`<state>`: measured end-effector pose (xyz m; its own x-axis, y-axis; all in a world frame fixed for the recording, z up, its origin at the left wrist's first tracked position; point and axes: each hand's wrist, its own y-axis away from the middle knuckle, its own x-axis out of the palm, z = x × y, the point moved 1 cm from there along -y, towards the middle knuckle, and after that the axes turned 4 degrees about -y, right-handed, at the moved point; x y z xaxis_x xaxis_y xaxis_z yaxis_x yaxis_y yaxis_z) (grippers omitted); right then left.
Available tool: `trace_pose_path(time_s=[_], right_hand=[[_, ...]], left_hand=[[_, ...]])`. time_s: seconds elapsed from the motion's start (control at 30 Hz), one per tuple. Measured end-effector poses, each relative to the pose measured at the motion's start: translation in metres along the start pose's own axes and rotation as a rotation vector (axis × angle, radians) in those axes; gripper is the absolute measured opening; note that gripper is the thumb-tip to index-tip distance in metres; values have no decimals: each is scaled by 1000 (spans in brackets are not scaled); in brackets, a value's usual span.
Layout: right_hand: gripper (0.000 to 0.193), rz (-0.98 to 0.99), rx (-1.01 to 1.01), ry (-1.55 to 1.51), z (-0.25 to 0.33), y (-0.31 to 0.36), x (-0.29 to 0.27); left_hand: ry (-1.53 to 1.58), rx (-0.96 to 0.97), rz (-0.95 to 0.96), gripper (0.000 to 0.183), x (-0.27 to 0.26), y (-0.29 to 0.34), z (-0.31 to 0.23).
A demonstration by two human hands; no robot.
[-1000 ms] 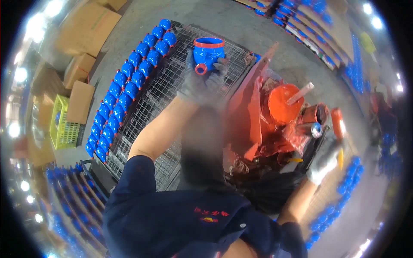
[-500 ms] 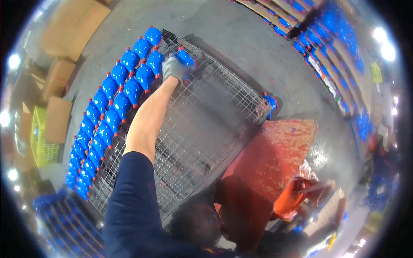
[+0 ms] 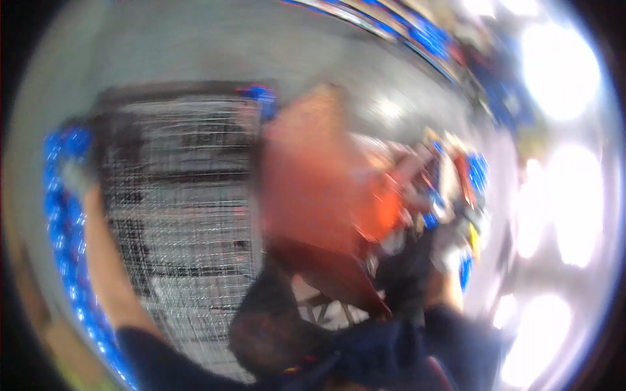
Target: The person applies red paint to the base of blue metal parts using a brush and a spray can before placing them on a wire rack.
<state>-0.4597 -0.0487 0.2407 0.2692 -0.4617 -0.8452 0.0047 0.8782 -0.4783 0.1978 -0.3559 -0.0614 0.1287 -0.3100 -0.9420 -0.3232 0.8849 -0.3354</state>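
The picture is badly motion-blurred. My left hand, in a grey glove, reaches out to the far left, at a row of blue cast parts along the edge of a wire mesh pallet. Whether its fingers hold a part is not visible. My right hand, also gloved, is low on the right beside a red-orange machine, with something yellow next to it. Its grip is blurred too.
A large red-orange panel stands between the mesh pallet and the machine. More blue parts lie in rows on the grey floor at the top right. Bright glare fills the right rim.
The view has swung so the mesh pallet now sits left and the red machine right. My left hand carried a blue part to the row of parts and stays there.
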Motion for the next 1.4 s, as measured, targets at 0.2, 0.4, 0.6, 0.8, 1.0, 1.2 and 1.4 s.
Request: trace_pose_path(time_s=[0.2, 0.4, 0.6, 0.8, 1.0, 1.2, 1.4], right_hand=[[34, -273, -153, -188, -41, 60, -60], [36, -454, 77, -146, -109, 210, -145], [33, -298, 752, -42, -204, 503, -230], [21, 313, 925, 867, -237, 736, -297], [15, 473, 1146, 769, -243, 846, -300], [16, -329, 1182, 518, -254, 758, -339], [23, -647, 643, -562, -172, 558, -354]], left_hand=[[230, 494, -172, 62, -108, 247, -17], [336, 336, 257, 60, -172, 447, -19], [526, 644, 99, 57, -283, 431, -125], [598, 883, -226, 54, -424, 374, -175], [713, 1118, -387, 51, -530, 372, -241], [1202, 1264, -119, 50, -551, 467, -356], [1464, 920, 820, 32, -566, 571, -426]])
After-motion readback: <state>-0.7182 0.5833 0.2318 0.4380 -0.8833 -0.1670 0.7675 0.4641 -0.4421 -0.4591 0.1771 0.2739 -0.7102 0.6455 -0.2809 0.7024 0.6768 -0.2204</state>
